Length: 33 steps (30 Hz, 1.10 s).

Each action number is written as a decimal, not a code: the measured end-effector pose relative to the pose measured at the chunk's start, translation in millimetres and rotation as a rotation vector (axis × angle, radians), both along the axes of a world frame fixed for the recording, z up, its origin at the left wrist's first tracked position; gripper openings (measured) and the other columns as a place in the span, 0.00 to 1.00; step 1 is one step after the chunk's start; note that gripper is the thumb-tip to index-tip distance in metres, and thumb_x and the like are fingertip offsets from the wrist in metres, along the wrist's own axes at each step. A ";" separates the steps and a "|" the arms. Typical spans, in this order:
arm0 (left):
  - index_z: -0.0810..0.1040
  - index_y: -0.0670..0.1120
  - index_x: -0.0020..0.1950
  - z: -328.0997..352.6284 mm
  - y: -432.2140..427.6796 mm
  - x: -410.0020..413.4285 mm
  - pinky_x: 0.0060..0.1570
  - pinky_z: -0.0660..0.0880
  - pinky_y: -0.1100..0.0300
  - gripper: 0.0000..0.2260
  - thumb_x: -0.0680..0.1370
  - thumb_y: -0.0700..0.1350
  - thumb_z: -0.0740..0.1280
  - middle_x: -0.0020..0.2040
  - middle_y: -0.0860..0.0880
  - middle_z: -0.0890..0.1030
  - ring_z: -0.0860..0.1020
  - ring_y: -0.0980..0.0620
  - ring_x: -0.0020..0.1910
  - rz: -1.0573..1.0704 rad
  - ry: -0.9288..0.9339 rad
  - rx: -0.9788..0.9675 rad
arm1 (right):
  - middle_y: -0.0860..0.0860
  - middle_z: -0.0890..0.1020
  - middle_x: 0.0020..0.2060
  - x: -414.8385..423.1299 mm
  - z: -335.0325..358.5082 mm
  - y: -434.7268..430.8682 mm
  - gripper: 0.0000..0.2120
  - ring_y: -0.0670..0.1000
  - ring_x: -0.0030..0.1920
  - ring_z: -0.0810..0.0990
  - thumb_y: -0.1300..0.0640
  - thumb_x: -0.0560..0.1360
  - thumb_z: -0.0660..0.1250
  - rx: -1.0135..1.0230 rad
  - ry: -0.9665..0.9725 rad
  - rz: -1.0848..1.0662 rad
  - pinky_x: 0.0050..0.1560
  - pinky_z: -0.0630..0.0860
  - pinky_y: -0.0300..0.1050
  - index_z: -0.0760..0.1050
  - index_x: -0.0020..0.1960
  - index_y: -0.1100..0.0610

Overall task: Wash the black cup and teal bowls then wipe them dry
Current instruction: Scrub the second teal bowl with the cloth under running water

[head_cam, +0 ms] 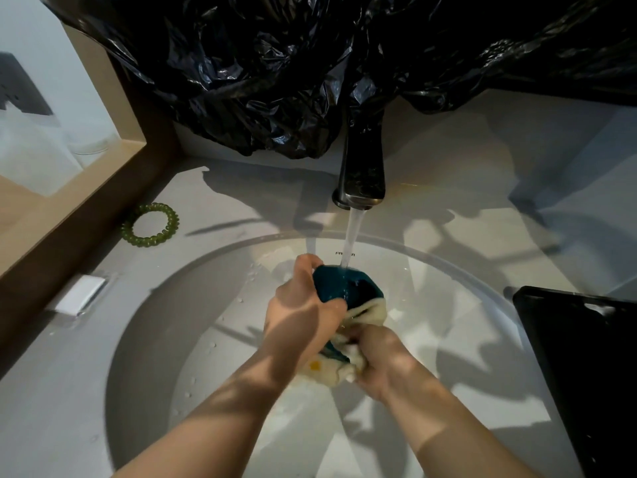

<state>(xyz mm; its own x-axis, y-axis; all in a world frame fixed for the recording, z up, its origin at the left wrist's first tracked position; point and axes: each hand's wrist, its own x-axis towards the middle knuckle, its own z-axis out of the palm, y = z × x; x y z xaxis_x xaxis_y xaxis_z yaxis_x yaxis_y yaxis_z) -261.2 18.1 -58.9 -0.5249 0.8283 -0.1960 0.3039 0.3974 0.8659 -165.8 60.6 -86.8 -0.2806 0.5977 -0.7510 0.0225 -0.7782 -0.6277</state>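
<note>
In sink [144,339], teal bowl [344,284] mouth up

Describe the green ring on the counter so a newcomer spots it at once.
Start at the round white sink under the running faucet. On the counter beyond its left rim, by the wooden frame, lies the green ring. It is the only beaded loop; the nearby white object is flat and rectangular.

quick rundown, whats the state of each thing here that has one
tap: on, water running onto the bowl
bowl: under the stream, wet, held
cloth: bunched against the bowl
left hand: grips the bowl
right hand: grips the cloth
sink: splashed with drops
hair tie: lying flat on the counter
</note>
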 end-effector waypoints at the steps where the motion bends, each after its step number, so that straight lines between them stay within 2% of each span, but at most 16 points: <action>1: 0.63 0.58 0.59 1.0 0.1 -4.7 0.43 0.80 0.53 0.22 0.70 0.41 0.65 0.43 0.50 0.80 0.79 0.50 0.42 -0.035 -0.055 -0.028 | 0.56 0.74 0.21 0.1 -2.9 3.8 0.13 0.50 0.19 0.71 0.71 0.76 0.52 0.048 -0.019 0.007 0.18 0.66 0.35 0.71 0.37 0.62; 4: 0.65 0.60 0.58 4.8 -1.0 -18.3 0.40 0.79 0.58 0.23 0.70 0.38 0.65 0.47 0.46 0.80 0.79 0.49 0.44 -0.123 -0.210 -0.063 | 0.62 0.81 0.35 -0.7 -4.6 18.9 0.13 0.57 0.31 0.79 0.68 0.70 0.56 0.374 -0.256 0.099 0.35 0.80 0.47 0.75 0.38 0.55; 6: 0.69 0.59 0.55 4.9 -1.6 -21.0 0.43 0.78 0.59 0.20 0.69 0.40 0.66 0.47 0.48 0.80 0.78 0.49 0.46 -0.188 -0.214 -0.102 | 0.56 0.81 0.37 2.5 2.5 21.0 0.13 0.58 0.35 0.80 0.65 0.70 0.57 0.640 -0.471 0.315 0.39 0.80 0.49 0.76 0.42 0.49; 9: 0.73 0.55 0.56 2.8 -0.7 -13.8 0.53 0.77 0.53 0.15 0.72 0.43 0.66 0.48 0.50 0.79 0.78 0.50 0.48 -0.260 -0.078 -0.212 | 0.45 0.78 0.43 7.0 7.0 14.3 0.13 0.51 0.42 0.77 0.59 0.74 0.59 1.140 -0.744 0.674 0.45 0.76 0.44 0.71 0.55 0.47; 11: 0.71 0.53 0.61 1.9 2.1 -6.3 0.53 0.76 0.55 0.16 0.74 0.45 0.64 0.51 0.50 0.79 0.77 0.50 0.49 -0.275 0.070 -0.250 | 0.41 0.76 0.45 6.6 5.3 11.5 0.13 0.46 0.44 0.76 0.57 0.74 0.60 1.333 -0.734 0.720 0.47 0.76 0.43 0.71 0.56 0.44; 14: 0.73 0.55 0.59 4.2 3.6 -2.7 0.49 0.75 0.57 0.15 0.74 0.44 0.63 0.47 0.52 0.79 0.78 0.51 0.47 -0.166 0.074 -0.195 | 0.43 0.80 0.44 6.4 3.7 18.0 0.14 0.47 0.46 0.77 0.60 0.74 0.62 1.128 -0.575 0.496 0.46 0.74 0.41 0.75 0.54 0.45; 17: 0.73 0.59 0.52 6.2 6.4 -3.7 0.47 0.78 0.55 0.15 0.70 0.42 0.64 0.41 0.55 0.79 0.78 0.51 0.43 0.029 -0.004 -0.102 | 0.46 0.81 0.31 2.9 -3.7 16.3 0.17 0.50 0.36 0.80 0.69 0.74 0.57 0.635 -0.286 0.136 0.39 0.76 0.42 0.78 0.42 0.50; 18: 0.72 0.60 0.52 6.1 6.7 -2.2 0.47 0.78 0.55 0.16 0.69 0.42 0.64 0.41 0.55 0.79 0.78 0.51 0.43 0.069 -0.004 -0.074 | 0.50 0.82 0.30 -0.4 -7.1 11.9 0.17 0.51 0.34 0.80 0.71 0.74 0.55 0.431 -0.181 0.084 0.37 0.77 0.44 0.79 0.43 0.55; 20: 0.72 0.60 0.53 5.5 5.8 1.1 0.46 0.78 0.56 0.17 0.69 0.41 0.63 0.41 0.56 0.79 0.78 0.52 0.43 0.129 -0.052 -0.034 | 0.58 0.81 0.34 -6.6 -9.6 5.6 0.13 0.56 0.35 0.81 0.71 0.76 0.55 0.104 -0.049 0.019 0.37 0.78 0.48 0.78 0.47 0.63; 21: 0.72 0.60 0.53 4.4 4.9 1.2 0.46 0.78 0.56 0.17 0.69 0.41 0.63 0.42 0.55 0.80 0.78 0.52 0.43 0.145 -0.093 -0.033 | 0.61 0.81 0.37 -7.9 -9.5 3.9 0.12 0.57 0.36 0.81 0.70 0.76 0.56 0.044 -0.046 0.006 0.36 0.79 0.48 0.78 0.46 0.64; 23: 0.71 0.59 0.52 3.7 3.9 -0.7 0.46 0.79 0.55 0.16 0.68 0.43 0.63 0.43 0.53 0.80 0.78 0.51 0.44 0.137 -0.133 -0.054 | 0.61 0.81 0.43 -5.4 -14.0 7.8 0.08 0.56 0.40 0.80 0.70 0.75 0.59 0.182 -0.174 0.030 0.38 0.81 0.46 0.76 0.44 0.62; 25: 0.69 0.59 0.52 4.1 5.0 -3.3 0.47 0.79 0.53 0.16 0.66 0.45 0.62 0.44 0.53 0.79 0.78 0.49 0.45 0.044 -0.066 -0.102 | 0.56 0.80 0.46 0.8 -11.0 13.2 0.07 0.54 0.44 0.79 0.66 0.74 0.64 0.598 -0.483 0.219 0.44 0.77 0.46 0.75 0.52 0.59; 27: 0.68 0.58 0.55 6.3 5.8 -1.5 0.49 0.77 0.54 0.15 0.71 0.45 0.63 0.46 0.53 0.78 0.77 0.49 0.46 -0.133 0.104 -0.177 | 0.53 0.78 0.46 6.4 -4.0 15.7 0.14 0.53 0.46 0.77 0.64 0.75 0.64 0.968 -0.657 0.367 0.45 0.72 0.43 0.72 0.61 0.58; 29: 0.69 0.57 0.60 5.1 4.8 1.3 0.52 0.74 0.55 0.16 0.73 0.45 0.62 0.50 0.53 0.78 0.76 0.49 0.49 -0.247 0.165 -0.222 | 0.52 0.78 0.54 7.6 0.3 15.4 0.19 0.54 0.52 0.76 0.65 0.75 0.61 1.184 -0.684 0.515 0.50 0.72 0.44 0.71 0.66 0.55; 31: 0.68 0.58 0.64 3.6 2.7 3.7 0.55 0.74 0.55 0.19 0.74 0.46 0.61 0.53 0.54 0.78 0.77 0.50 0.52 -0.256 0.106 -0.208 | 0.48 0.77 0.57 9.4 1.6 15.7 0.21 0.51 0.57 0.75 0.65 0.75 0.60 1.315 -0.683 0.635 0.55 0.71 0.42 0.72 0.65 0.51; 33: 0.69 0.58 0.62 3.6 2.5 5.3 0.51 0.72 0.60 0.17 0.74 0.47 0.61 0.51 0.56 0.78 0.76 0.51 0.51 -0.174 0.118 -0.146 | 0.43 0.79 0.51 9.1 2.4 16.8 0.15 0.47 0.51 0.76 0.62 0.75 0.61 1.247 -0.595 0.505 0.53 0.72 0.40 0.76 0.57 0.47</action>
